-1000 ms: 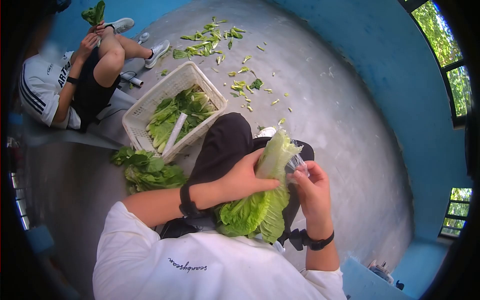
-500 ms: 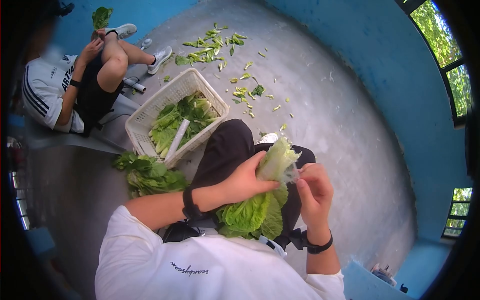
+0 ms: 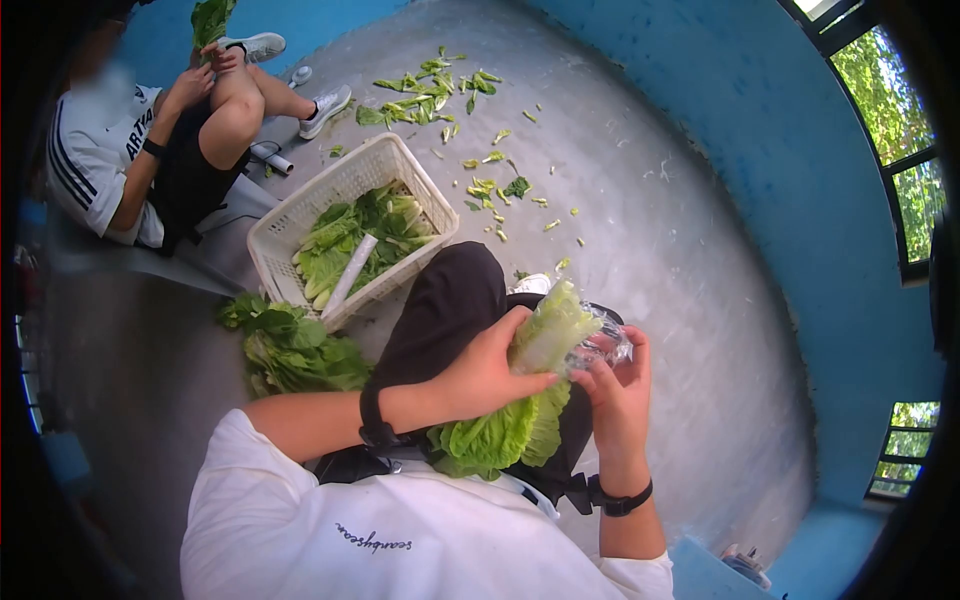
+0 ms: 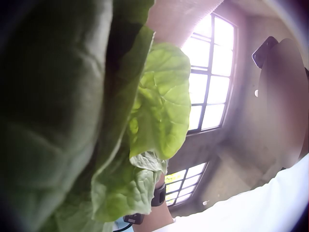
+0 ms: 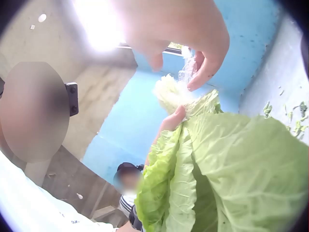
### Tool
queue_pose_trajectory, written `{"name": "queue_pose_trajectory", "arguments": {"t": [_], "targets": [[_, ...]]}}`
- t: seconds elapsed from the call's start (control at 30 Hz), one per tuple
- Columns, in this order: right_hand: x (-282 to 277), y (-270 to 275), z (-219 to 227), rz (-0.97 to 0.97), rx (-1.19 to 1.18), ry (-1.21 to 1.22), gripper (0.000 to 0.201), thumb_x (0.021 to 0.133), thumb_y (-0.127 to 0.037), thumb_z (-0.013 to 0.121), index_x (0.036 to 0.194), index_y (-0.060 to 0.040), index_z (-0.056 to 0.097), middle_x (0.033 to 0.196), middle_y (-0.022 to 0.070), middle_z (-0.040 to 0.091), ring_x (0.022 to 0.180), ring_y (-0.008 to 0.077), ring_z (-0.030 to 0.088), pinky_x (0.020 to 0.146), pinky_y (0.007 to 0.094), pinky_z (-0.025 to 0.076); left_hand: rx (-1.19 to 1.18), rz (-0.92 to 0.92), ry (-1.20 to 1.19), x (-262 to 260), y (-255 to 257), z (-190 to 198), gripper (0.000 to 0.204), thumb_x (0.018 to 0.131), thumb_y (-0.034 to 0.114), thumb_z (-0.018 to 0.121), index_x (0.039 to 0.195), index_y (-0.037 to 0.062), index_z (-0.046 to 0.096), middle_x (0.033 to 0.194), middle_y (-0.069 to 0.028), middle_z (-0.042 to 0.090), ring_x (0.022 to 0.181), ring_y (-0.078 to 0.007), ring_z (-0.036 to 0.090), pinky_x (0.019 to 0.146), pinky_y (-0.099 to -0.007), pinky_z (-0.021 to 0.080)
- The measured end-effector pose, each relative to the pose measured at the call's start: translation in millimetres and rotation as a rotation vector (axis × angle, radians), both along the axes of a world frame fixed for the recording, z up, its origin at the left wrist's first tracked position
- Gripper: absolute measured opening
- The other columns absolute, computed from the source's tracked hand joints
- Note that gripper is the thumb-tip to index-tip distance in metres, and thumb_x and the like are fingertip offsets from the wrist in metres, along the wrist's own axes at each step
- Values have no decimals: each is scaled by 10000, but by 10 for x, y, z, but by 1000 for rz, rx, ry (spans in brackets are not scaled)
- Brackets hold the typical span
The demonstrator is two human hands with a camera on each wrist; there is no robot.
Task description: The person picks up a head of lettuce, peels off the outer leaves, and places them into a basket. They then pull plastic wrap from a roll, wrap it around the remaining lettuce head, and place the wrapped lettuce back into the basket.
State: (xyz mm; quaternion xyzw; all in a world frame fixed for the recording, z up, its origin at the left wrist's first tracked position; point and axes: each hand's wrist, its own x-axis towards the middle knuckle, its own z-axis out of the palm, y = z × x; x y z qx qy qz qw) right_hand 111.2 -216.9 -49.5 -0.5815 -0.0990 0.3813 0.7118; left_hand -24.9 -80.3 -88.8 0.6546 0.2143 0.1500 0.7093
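My left hand (image 3: pixel 487 372) grips a head of leafy lettuce (image 3: pixel 490 432) around its pale stem end, thumb across the near side. The lettuce lies over my lap, its green leaves toward my body. Clear plastic film (image 3: pixel 603 345) clings at the stem end and stretches out to my right hand (image 3: pixel 618 385), whose bent fingers hold it. In the right wrist view, the film (image 5: pixel 186 70) runs in a thin strand from the stem up to those fingers. The left wrist view shows mostly close leaves (image 4: pixel 161 104); the left fingers are hidden there.
A white plastic basket (image 3: pixel 272 232) with leafy greens and a white roll (image 3: pixel 352 272) stands left of my knee. More greens (image 3: pixel 300 350) lie beside it. Leaf scraps (image 3: pixel 425 100) are scattered across the floor. Another person (image 3: pixel 120 165) sits at the left, holding greens.
My right hand has turned, and the film, bunched half a second ago, now spreads wider beside the stem. The left hand keeps its grip on the lettuce.
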Motion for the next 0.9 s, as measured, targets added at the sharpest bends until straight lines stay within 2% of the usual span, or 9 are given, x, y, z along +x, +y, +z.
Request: {"name": "queue_pose_trajectory", "arguments": {"t": [0.07, 0.17, 0.33, 0.57, 0.67, 0.77, 0.83, 0.9], "targets": [[20, 15, 5, 26, -32, 20, 476, 882, 47, 698, 1271, -70, 450, 1103, 105, 648, 975, 178, 675, 814, 324, 600, -20, -22, -4, 3, 17, 25, 538, 836, 223, 807, 1222, 23, 490, 1091, -158, 634, 1016, -212, 648, 873, -355, 512], [75, -10, -31, 80, -68, -6, 393, 868, 56, 718, 1193, -37, 517, 1038, 91, 677, 930, 149, 679, 802, 301, 591, -40, -75, 71, -16, 48, 126, 567, 848, 205, 822, 1256, 7, 483, 1127, -94, 593, 1056, -150, 580, 928, -332, 487], [104, -95, -8, 117, -133, -112, 228, 860, 82, 716, 1043, -6, 613, 899, 69, 713, 829, 118, 686, 778, 267, 573, -37, -89, 22, 8, 46, 58, 572, 873, 200, 804, 1288, 14, 456, 1141, -98, 590, 1074, -146, 572, 938, -334, 479], [28, -190, 120, 221, -171, -427, 80, 835, 95, 701, 868, 22, 691, 862, 48, 707, 821, 118, 685, 748, 257, 559, -95, -170, 40, 53, 64, -18, 581, 923, 201, 754, 1343, 27, 392, 1223, -122, 581, 1150, -157, 557, 984, -331, 460], [-39, -139, 236, 287, -233, -617, 101, 794, 88, 710, 867, 23, 687, 854, 70, 696, 795, 138, 689, 724, 259, 545, -42, -213, 35, 68, 35, -12, 622, 925, 151, 728, 1385, 43, 323, 1201, -159, 601, 1134, -211, 607, 967, -350, 476], [-121, -1, 285, 328, -263, -806, 141, 758, 78, 707, 879, 16, 668, 843, 98, 667, 773, 165, 677, 701, 275, 528, 64, -166, 44, 93, -41, -3, 610, 910, 133, 692, 1360, 38, 291, 1127, -259, 638, 1082, -421, 656, 901, -440, 518], [-145, 78, 307, 320, -234, -912, 161, 746, 69, 702, 887, 9, 652, 833, 107, 638, 759, 180, 651, 696, 283, 515, 114, -143, 43, 124, -93, 32, 626, 909, 137, 684, 1376, 40, 278, 1121, -281, 634, 1071, -450, 648, 895, -451, 520], [-107, 86, 229, 287, -186, -892, 153, 766, 65, 694, 888, 4, 622, 833, 88, 604, 764, 169, 616, 706, 280, 499, 176, -138, 77, 106, -119, 121, 666, 919, 154, 674, 1415, 48, 244, 1138, -286, 634, 1062, -460, 649, 896, -457, 523]]}}
